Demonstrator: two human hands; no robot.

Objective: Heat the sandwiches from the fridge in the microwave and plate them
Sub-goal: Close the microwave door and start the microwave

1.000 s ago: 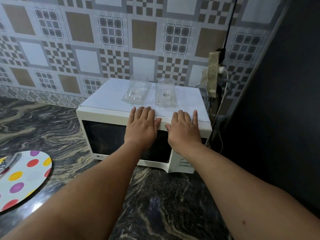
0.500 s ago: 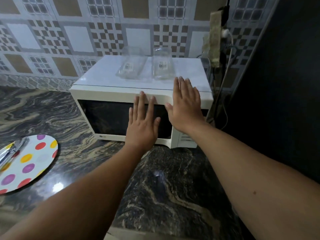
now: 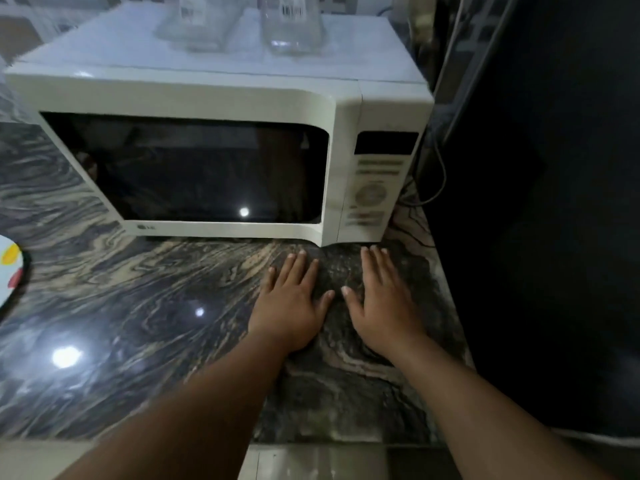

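Head cam: left hand (image 3: 289, 308) & right hand (image 3: 381, 303) flat on counter (image 3: 138, 306) before microwave (image 3: 221, 98), fingers straight, holding nothing.

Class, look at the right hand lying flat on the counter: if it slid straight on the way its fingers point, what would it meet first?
Probably the microwave: the right hand points at its lower front corner under the control panel, with only bare countertop between.
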